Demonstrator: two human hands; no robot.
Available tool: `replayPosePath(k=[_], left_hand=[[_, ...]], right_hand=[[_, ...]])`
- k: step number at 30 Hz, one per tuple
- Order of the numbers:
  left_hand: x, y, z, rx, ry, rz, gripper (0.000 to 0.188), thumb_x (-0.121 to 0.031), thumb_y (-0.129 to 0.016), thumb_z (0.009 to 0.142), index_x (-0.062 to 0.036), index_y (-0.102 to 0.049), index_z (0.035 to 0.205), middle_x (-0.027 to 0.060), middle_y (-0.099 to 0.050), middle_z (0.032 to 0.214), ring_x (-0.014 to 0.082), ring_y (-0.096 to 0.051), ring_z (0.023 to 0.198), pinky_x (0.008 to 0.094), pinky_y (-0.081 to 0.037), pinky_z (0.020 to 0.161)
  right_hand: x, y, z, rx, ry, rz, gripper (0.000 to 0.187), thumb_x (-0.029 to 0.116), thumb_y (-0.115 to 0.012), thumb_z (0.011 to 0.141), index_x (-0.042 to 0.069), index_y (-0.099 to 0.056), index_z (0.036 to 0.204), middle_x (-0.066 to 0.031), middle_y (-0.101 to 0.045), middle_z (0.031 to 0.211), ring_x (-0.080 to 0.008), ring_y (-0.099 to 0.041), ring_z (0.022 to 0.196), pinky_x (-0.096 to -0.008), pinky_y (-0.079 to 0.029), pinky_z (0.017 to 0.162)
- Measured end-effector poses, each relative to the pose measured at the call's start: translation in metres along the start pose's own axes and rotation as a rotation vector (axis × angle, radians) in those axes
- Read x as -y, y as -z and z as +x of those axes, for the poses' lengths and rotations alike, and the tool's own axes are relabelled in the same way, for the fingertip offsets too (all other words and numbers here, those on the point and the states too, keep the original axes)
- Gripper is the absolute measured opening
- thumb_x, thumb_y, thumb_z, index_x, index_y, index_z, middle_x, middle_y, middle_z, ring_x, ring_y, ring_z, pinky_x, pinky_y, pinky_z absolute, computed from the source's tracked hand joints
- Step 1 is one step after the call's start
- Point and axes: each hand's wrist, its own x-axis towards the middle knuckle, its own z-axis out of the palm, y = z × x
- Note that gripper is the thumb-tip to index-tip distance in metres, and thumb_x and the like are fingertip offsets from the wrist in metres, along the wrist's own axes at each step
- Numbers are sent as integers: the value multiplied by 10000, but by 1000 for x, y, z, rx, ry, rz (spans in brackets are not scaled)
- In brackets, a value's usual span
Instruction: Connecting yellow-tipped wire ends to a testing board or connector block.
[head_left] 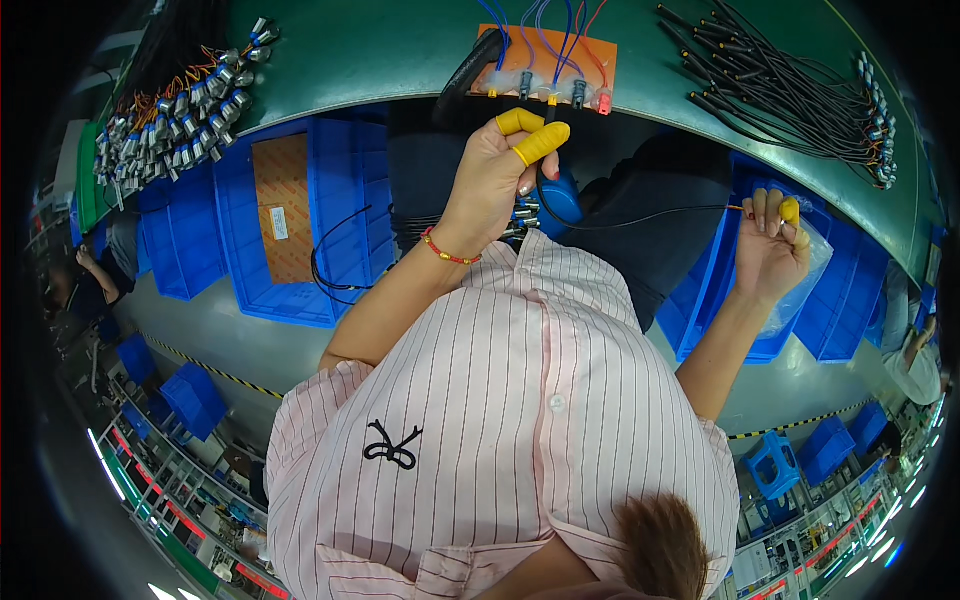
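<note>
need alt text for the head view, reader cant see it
A person's left hand, wearing yellow finger cots, pinches a thin black cable by a wired orange board, while the right hand holds it farther along. Along the green workbench lie silver connectors at left and bundled dark cables at right.

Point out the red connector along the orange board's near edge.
The rightmost connector in the row; it alone is red, while the others look black or yellow.
</note>
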Motion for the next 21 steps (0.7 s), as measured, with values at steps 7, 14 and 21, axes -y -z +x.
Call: replayPosePath(k=[7, 14, 21], left_hand=[[-8, -7, -1, -23, 34, -109, 105, -107, -609, 931, -23, -617, 993, 62, -625, 708, 33, -413, 498, 165, -318, 478], [-10, -7, -4, -6, 133, -306, 202, -113, -532, 961, 29, -605, 1085, 84, -622, 751, 26, -412, 487, 148, -369, 510], [-17, -8, -1, -20, 184, -372, 209, -110, -525, 961, 60, -598, 1059, 69, -599, 709, -1, -394, 471, 134, -344, 479]], right_hand=[[-6, -3, 5, -9, -13, -25, 161, 142, -517, 724, 9, -550, 809, -48, -386, 685, -155, -324, 692, -303, -274, 712], [-3, -6, 7, -50, -20, -5, 129, 110, -533, 697, 11, -504, 773, -64, -386, 697, -165, -326, 701, -312, -290, 725], [-5, -1, 8, -58, -35, 0, 118, 109, -531, 695, 19, -487, 759, -63, -384, 696, -166, -326, 700, -310, -290, 720]])
